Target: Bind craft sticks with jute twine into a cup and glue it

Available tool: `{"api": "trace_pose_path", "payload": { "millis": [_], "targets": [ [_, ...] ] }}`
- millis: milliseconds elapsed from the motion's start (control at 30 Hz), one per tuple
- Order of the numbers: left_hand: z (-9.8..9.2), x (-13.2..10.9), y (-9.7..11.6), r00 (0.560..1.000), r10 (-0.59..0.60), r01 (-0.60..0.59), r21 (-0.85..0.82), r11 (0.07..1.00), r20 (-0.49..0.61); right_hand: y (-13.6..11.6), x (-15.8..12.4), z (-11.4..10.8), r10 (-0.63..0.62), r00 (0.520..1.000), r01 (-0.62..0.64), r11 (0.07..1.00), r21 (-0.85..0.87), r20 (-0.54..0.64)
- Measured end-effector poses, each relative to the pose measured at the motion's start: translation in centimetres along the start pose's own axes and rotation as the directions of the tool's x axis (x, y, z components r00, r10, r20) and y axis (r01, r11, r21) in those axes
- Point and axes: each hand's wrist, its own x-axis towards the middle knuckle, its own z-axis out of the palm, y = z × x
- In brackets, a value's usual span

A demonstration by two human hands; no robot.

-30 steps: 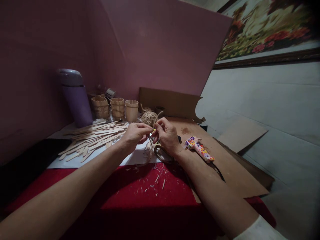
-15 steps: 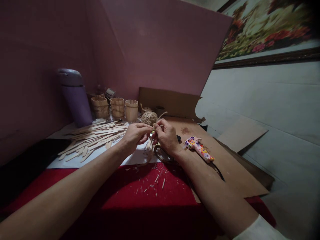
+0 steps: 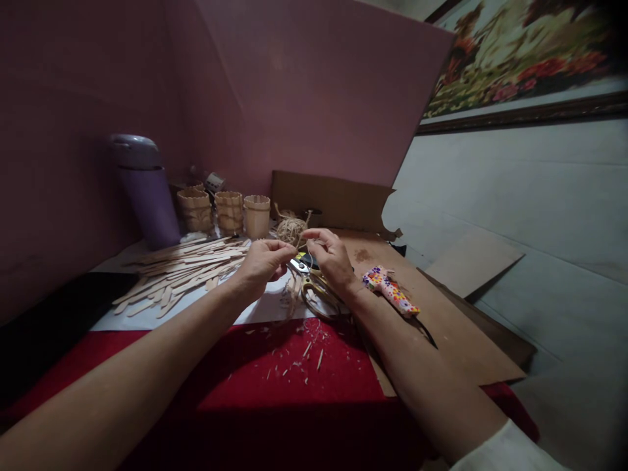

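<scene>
My left hand (image 3: 267, 263) is closed in a pinch, thumb against fingers, on a thin strand of twine. Just across from it, my right hand (image 3: 334, 260) pinches the same twine (image 3: 311, 254), and part of the strand curves down below its fingers. A small gap separates the two sets of fingertips. Under and between the hands lies a pair of scissors (image 3: 308, 291) with gold-coloured handles, partly covered by my right hand. Behind the fingertips sits a ball of jute twine (image 3: 291, 231), with loose ends sticking up.
Flat wooden sticks (image 3: 186, 268) lie heaped on white paper at left. Stick cups (image 3: 257, 217) and a purple flask (image 3: 150, 203) stand behind. A flower-patterned glue gun (image 3: 390, 290) with a cable rests on cardboard (image 3: 456, 347). Wood scraps litter the red cloth (image 3: 275, 386).
My hands have moved slightly apart, and the right fingers have lifted and spread a little. More of the scissors now shows between the hands.
</scene>
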Motion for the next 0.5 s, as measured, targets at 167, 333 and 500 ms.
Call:
{"api": "trace_pose_path", "payload": {
  "millis": [167,333,500],
  "targets": [
    [0.2,-0.2,0.1,1.000,0.008,-0.009,0.072,0.997,0.012,-0.4,-0.3,0.3,-0.102,0.995,0.102,0.994,0.028,-0.020],
    [0.1,-0.1,-0.1,1.000,-0.007,0.008,0.092,0.996,-0.008,-0.9,-0.6,0.1,-0.235,0.969,0.223,0.965,-0.141,-0.075],
    [-0.4,0.4,-0.6,1.000,-0.001,0.001,0.013,1.000,-0.027,-1.3,-1.1,0.1,-0.316,0.948,0.302,0.926,-0.225,-0.025]
  ]
}}
